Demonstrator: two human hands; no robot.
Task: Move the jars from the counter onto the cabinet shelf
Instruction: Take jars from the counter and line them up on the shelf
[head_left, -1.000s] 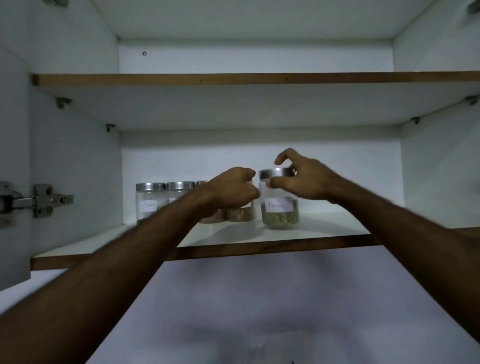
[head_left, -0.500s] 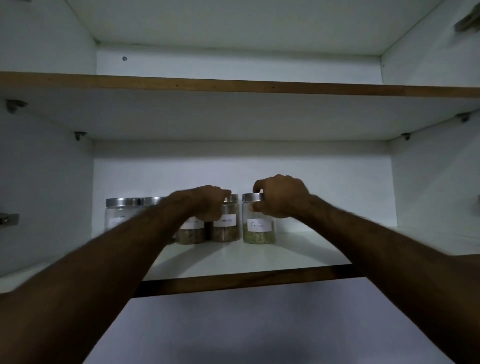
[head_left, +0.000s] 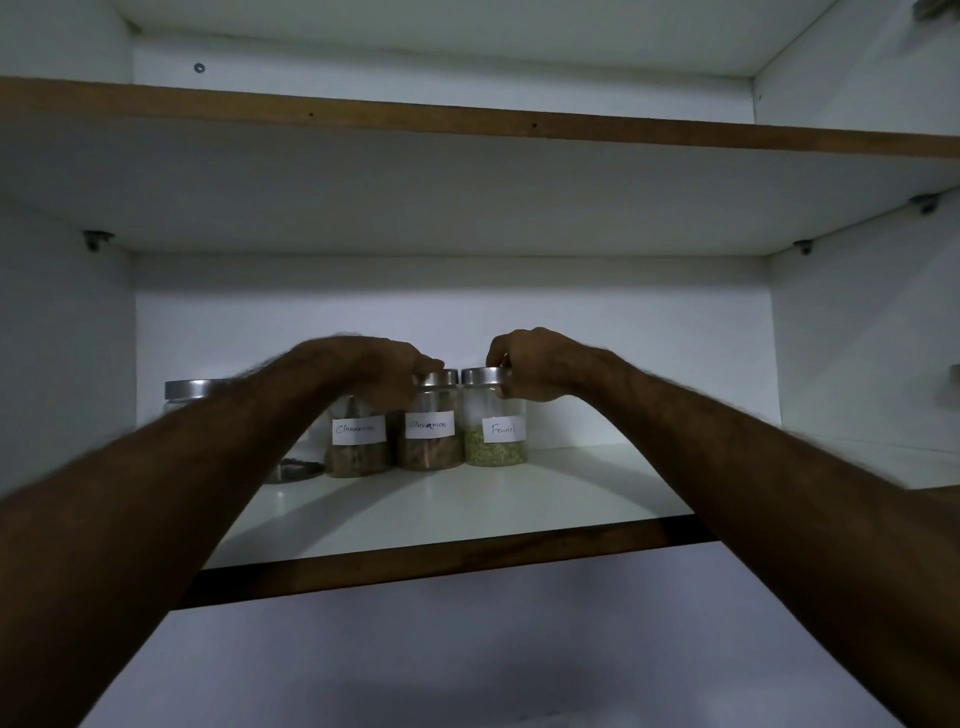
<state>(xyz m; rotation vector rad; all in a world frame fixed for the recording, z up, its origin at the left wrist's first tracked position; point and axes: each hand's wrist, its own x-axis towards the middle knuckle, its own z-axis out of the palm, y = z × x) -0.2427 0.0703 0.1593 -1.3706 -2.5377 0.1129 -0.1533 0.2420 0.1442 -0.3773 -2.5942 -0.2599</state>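
Observation:
Several glass jars with steel lids stand in a row at the back of the lower cabinet shelf (head_left: 467, 519). The rightmost, labelled Fennel (head_left: 496, 434), holds green seeds; my right hand (head_left: 540, 366) grips its lid. To its left is a jar labelled Cinnamon (head_left: 431, 436) with brown contents, and my left hand (head_left: 369, 369) is closed over its lid edge. A second cinnamon jar (head_left: 358, 441) stands left of that, under my left wrist. Another jar's lid (head_left: 189, 388) shows at far left; my left forearm hides the jars between.
The upper shelf (head_left: 467, 124) runs overhead with a wooden front edge. White cabinet walls close both sides. The lower shelf's right half (head_left: 649, 467) bears nothing that I can see. Below the shelf is a plain white wall.
Both hands pushed their jars back and down onto the shelf, into the row against the back wall. The view moved closer and tilted up.

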